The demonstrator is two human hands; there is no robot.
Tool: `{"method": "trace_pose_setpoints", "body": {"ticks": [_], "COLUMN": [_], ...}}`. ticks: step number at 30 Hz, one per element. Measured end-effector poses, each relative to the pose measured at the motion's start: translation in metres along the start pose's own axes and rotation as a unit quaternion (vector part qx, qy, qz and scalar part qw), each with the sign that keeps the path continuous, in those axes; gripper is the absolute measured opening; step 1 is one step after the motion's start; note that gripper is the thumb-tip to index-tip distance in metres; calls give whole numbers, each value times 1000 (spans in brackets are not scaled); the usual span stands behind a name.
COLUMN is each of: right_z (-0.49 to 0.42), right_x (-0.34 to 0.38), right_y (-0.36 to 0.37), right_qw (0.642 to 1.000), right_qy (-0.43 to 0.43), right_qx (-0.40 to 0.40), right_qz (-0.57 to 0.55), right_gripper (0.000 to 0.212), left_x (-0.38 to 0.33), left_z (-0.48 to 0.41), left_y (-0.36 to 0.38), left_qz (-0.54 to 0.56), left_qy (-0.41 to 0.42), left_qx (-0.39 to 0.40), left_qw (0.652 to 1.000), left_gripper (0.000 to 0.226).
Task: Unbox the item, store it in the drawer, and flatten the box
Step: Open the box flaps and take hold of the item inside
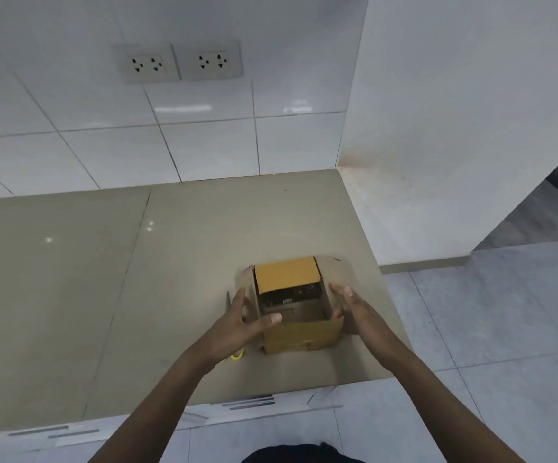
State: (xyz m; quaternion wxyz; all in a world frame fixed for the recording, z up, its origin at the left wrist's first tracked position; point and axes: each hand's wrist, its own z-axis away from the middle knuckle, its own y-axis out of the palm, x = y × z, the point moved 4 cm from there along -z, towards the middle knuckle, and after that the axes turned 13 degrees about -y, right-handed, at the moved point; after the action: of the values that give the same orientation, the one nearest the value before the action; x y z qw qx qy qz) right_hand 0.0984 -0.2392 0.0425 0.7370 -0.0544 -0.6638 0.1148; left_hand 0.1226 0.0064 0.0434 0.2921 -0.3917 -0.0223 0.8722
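Observation:
A small brown cardboard box point(301, 335) stands open on the beige counter point(177, 262), near its right front corner, flaps spread outward. Inside it a dark item point(291, 293) lies under an orange-brown card or lid point(286, 273). My left hand point(247, 324) is at the box's left wall, fingers apart, thumb over the near left corner. My right hand point(354, 310) lies against the right wall and right flap, fingers stretched out. Neither hand holds the item. A small yellow thing point(237, 355) shows under my left wrist, mostly hidden.
White tiled wall with two double sockets point(180, 63) rises behind the counter. A white wall point(454, 128) bounds the counter's right side. Drawer fronts with grey handles point(250, 403) run below the front edge. Grey floor tiles point(504, 329) lie to the right.

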Motion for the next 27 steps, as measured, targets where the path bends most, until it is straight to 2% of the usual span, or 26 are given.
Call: {"method": "trace_pose_setpoints", "body": {"ticks": [2,4,7,9,11,12,14,17,19,24,27], "right_z": [0,-2,-10,-18,-28,-33,-45,-66,-82,-116,-125], "right_x": [0,-1,-7,-9,-10,-10,-6,2,6,-3,-5], "right_y": [3,6,4,5,6,6,5,2,0,3,7], "right_qw": [999,998,976,932,871,849,833,839,848,871,896], "right_qy": [-20,-39,-60,-86,-121,-132,-148,-165,-158,-93,-89], "right_qx": [19,29,32,69,117,125,104,58,54,88,85], "right_qz": [23,50,207,346,462,496,523,515,503,474,428], "right_gripper": [42,39,44,36,34,40,55,70,72,53,44], "left_x": [0,1,6,9,10,12,13,12,12,16,16], "left_z": [1,3,-6,-10,-11,-11,-14,-16,-16,-17,-18], "left_y": [5,11,19,26,31,32,33,32,32,32,33], "left_qz": [-33,-109,-233,-239,-240,-244,-248,-254,-248,-251,-252], "left_qy": [4,25,49,66,80,82,78,75,77,65,48], "left_qx": [50,59,-48,-124,-177,-190,-192,-189,-186,-187,-190], "left_qw": [998,992,970,961,951,947,946,946,948,947,948], "left_gripper": [118,116,139,135,124,120,118,117,117,119,119]}}
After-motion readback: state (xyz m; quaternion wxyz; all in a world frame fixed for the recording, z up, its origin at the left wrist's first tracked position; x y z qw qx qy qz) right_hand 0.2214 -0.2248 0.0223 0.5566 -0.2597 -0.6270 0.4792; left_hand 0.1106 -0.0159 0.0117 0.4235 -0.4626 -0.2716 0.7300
